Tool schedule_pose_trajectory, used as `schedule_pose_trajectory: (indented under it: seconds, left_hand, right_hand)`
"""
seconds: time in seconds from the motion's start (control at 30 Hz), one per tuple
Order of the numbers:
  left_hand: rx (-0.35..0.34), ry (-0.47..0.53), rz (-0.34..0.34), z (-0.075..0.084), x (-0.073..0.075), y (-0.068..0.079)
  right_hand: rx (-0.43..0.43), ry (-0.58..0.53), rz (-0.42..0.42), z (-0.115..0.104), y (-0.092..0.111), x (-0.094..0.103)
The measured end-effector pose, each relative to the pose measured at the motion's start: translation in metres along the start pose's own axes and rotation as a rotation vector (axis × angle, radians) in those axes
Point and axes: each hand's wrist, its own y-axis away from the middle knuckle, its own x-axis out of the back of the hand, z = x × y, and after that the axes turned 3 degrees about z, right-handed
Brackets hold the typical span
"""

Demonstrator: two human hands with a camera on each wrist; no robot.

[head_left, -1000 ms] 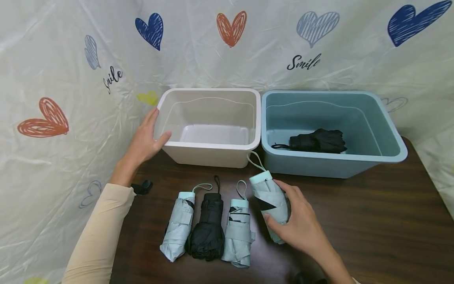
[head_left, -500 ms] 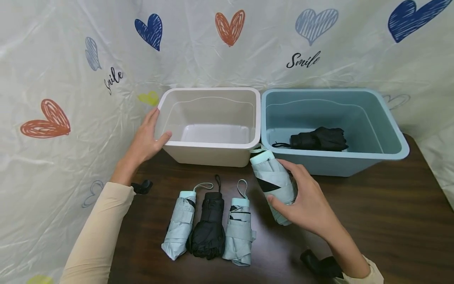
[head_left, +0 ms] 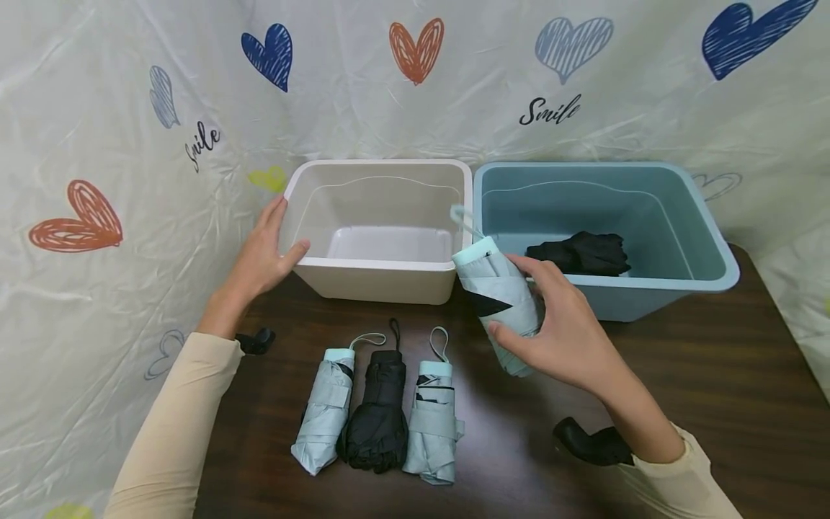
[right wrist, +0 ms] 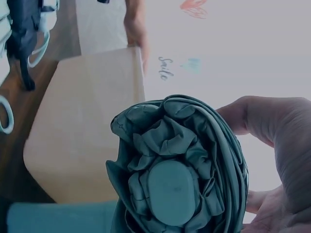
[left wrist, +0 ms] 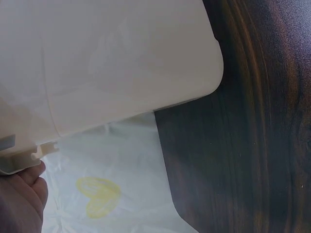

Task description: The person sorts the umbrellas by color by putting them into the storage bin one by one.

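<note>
My right hand (head_left: 560,328) grips a folded light-blue umbrella (head_left: 496,292) in front of the gap between the bins. Its capped end and wrist loop tilt up to the left; the right wrist view shows the umbrella's gathered cloth end (right wrist: 172,189). My left hand (head_left: 256,252) holds the near left corner of the white bin (head_left: 379,281), thumb over the rim, fingers (left wrist: 36,182) below it. A row on the table holds a light-blue umbrella (head_left: 324,411), a black umbrella (head_left: 376,418) and another light-blue umbrella (head_left: 434,425). A black umbrella (head_left: 580,252) lies inside the blue bin (head_left: 648,287).
Both bins stand side by side at the back of the dark wooden table (head_left: 700,375). A white sheet printed with hearts (head_left: 363,108) hangs behind them. Nothing lies inside the white bin.
My right hand has lifted the light-blue umbrella off the table and carried it up and away from me toward the bins. The left hand has stayed at the white bin's corner.
</note>
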Motion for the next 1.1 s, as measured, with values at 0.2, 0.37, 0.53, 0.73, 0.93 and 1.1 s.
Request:
schedule_pose_trajectory:
  seconds: [0.2,0.37,0.53,0.73,0.93,1.1]
  left_hand:
    - [0.006,-0.006,-0.003,-0.001,0.001,0.0]
    - [0.004,-0.011,-0.002,-0.003,0.002,-0.001]
    - [0.007,-0.01,-0.004,-0.003,0.002,-0.001]
    - [-0.007,-0.011,0.0,-0.003,0.001,-0.001]
    - [-0.014,-0.008,0.015,-0.001,0.002,-0.002]
    - [-0.014,-0.01,0.005,-0.002,0.002,0.0]
  right_hand:
    - [0.026,0.006,-0.028,-0.006,-0.024,0.009]
    - [0.051,0.008,-0.051,-0.012,-0.042,0.015]
    - [-0.009,-0.033,-0.137,-0.011,-0.06,0.018]
    - [-0.051,-0.047,-0.202,-0.011,-0.079,0.021]
    - [0.003,-0.038,-0.233,-0.018,-0.1,0.023]
    - [0.067,-0.015,-0.237,-0.02,-0.122,0.02]
